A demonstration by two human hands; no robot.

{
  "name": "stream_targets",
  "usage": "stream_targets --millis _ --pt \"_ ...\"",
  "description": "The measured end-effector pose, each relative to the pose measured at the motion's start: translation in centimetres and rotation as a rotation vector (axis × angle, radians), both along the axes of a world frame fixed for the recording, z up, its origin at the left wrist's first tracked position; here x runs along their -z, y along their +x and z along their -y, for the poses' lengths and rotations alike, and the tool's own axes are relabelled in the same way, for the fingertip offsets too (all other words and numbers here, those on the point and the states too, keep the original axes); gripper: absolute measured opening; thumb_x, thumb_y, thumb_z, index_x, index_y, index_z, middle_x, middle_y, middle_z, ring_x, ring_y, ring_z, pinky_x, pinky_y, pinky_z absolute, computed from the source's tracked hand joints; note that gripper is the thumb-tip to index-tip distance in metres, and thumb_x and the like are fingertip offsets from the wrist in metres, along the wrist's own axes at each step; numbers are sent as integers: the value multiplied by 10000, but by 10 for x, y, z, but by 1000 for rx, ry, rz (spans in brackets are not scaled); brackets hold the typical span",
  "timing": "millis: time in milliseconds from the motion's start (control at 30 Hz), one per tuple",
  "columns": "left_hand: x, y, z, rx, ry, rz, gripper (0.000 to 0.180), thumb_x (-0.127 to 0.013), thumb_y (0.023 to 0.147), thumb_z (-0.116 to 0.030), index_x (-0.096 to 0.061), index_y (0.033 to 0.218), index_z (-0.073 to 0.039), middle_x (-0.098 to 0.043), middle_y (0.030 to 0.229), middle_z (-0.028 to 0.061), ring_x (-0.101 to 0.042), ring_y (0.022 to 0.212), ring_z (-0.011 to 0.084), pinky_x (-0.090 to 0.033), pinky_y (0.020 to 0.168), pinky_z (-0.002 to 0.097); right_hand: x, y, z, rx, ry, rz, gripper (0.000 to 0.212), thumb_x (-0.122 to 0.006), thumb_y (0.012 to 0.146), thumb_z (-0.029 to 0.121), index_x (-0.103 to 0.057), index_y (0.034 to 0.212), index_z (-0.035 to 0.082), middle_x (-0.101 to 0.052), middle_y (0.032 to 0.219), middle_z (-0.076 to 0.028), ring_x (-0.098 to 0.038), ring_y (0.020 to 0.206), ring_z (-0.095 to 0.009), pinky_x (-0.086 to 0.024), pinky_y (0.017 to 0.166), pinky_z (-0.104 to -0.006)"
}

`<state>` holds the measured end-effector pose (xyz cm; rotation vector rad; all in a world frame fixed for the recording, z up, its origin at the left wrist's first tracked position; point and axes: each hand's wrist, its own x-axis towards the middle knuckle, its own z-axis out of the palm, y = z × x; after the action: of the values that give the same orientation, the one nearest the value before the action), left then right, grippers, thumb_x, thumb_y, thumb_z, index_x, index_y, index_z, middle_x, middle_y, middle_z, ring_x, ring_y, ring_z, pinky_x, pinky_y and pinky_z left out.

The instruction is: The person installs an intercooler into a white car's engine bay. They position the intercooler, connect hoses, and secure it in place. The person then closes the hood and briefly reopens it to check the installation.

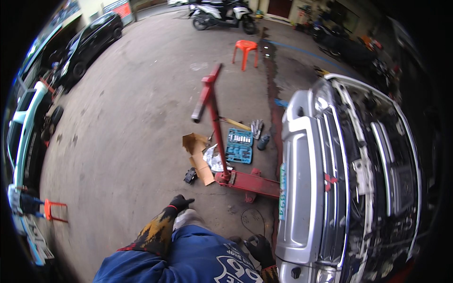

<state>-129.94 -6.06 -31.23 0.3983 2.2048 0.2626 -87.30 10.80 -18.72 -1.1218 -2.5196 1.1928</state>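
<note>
Your gloved left hand (181, 203) is out in front of you, fingers a bit bent. Your gloved right hand (259, 248) is low, near the silver bumper (297, 188). I cannot tell how far open either one is, or if it holds anything. The red floor jack (250, 183) sits ahead on the ground (118, 141), with its tall handle (217, 134) up. Past your left hand lie a small black part (190, 176) and brown cardboard (203, 166).

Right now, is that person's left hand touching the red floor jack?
Apart. The head view shows a stretch of concrete between the left hand and the red floor jack.
</note>
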Motion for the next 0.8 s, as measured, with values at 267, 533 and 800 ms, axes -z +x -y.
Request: stream_targets --millis 267,533,800 --pt "18 -180 115 -148 346 -139 743 -769 822 -473 -556 1321 34 -672 1145 248 -675 994 397 -517 894 476 53 -252 -47 -68 -557 91 747 -821 825 434 -518 1340 -15 -672 1035 -130 -657 820 -194 -538 716 -370" --pt "2 -429 218 -915 641 449 799 -603 936 -300 -124 1575 -319 -508 1289 126 -634 883 303 -584 677 424 215 -426 -42 -393 95 408 340 -617 916 343 -717 1210 205 -702 997 -149 -664 845 -336 -519 750 -468" --pt "-20 -650 124 -572 376 282 445 -681 922 -488 -661 1104 -83 -607 765 49 -471 528 124 -351 434 256 258 -621 -72 -208 -214 392 414 -591 950 487 -732 1100 128 -688 832 -210 -676 786 -381 -516 747 -488"
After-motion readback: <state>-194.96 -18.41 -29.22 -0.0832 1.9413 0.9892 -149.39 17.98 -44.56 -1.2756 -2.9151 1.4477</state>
